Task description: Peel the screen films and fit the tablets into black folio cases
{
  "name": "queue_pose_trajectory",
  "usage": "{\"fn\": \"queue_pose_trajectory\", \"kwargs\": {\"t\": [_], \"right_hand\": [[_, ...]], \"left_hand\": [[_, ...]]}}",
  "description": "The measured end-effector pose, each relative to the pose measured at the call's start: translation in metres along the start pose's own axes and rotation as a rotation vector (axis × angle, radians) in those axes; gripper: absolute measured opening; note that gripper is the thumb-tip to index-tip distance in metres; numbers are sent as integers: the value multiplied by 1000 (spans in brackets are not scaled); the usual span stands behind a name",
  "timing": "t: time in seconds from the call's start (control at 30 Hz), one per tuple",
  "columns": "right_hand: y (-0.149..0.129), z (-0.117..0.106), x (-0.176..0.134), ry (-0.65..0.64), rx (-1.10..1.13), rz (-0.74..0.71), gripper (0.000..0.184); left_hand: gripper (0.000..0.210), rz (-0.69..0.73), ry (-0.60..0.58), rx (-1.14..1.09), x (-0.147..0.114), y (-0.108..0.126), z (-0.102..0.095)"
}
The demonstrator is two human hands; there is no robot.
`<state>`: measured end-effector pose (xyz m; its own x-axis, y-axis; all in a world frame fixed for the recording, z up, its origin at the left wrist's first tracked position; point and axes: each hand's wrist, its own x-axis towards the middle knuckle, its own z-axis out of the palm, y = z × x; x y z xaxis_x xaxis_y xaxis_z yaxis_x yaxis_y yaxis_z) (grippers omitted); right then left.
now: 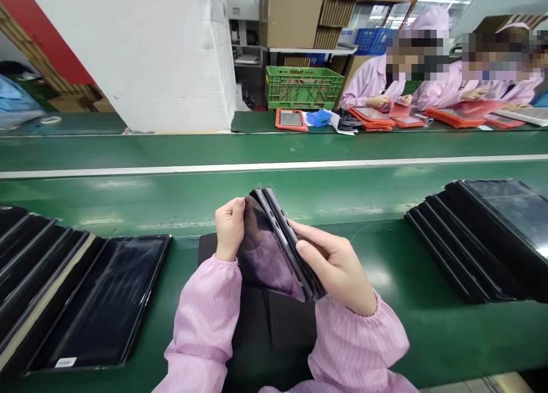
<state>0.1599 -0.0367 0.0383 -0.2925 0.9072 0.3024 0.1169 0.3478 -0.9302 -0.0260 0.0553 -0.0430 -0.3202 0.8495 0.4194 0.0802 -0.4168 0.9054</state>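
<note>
Two dark tablets [268,256] are held tilted on edge, close together, above the bench in front of me. The nearer one has a glossy screen that reflects a pink sleeve. My left hand [230,228] is closed, its thumb and fingers pinching the upper left edge of the tablets. On the other side, my right hand [340,267] is closed on their right side, fingers along the back and thumb near the edge. Beneath them lie flat black covers or pads [293,321], partly hidden by my sleeves.
Overlapping tablets [111,296] lean in a row at left; a fanned stack of tablets [479,239] lies at right. Across the green bench [363,193], people in pink [368,81] handle orange-framed tablets [372,117]. A green crate [303,87] stands behind, beside a white-wrapped pillar [171,56].
</note>
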Motion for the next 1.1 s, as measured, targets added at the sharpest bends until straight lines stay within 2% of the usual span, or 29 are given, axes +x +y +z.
{"fn": "queue_pose_trajectory", "kwargs": {"t": [0.07,0.13,0.27,0.33,0.4,0.67,0.87,0.97,1.1], "right_hand": [[1,0,2,11,-38,-30,34],[4,-3,2,-55,17,-55,37],[7,-7,-1,-217,259,7,62],[7,-8,-2,-250,291,25,75],[4,-7,-3,-249,271,24,79],[1,-2,-1,-166,260,25,64],[5,-6,-2,-227,284,23,65],[2,-4,-4,-202,195,5,58],[-2,-1,-6,-193,141,-32,58]], "left_hand": [[60,-2,10,5,1,1,-1],[61,-9,29,3,2,2,-2],[63,-18,66,6,3,5,-5],[63,-13,76,10,3,6,-5],[63,-8,79,11,2,6,-6],[60,8,86,35,0,4,-8],[61,5,100,9,-1,5,-9],[61,8,69,-41,-3,6,-11],[62,56,-24,-95,-9,12,-10]]}}
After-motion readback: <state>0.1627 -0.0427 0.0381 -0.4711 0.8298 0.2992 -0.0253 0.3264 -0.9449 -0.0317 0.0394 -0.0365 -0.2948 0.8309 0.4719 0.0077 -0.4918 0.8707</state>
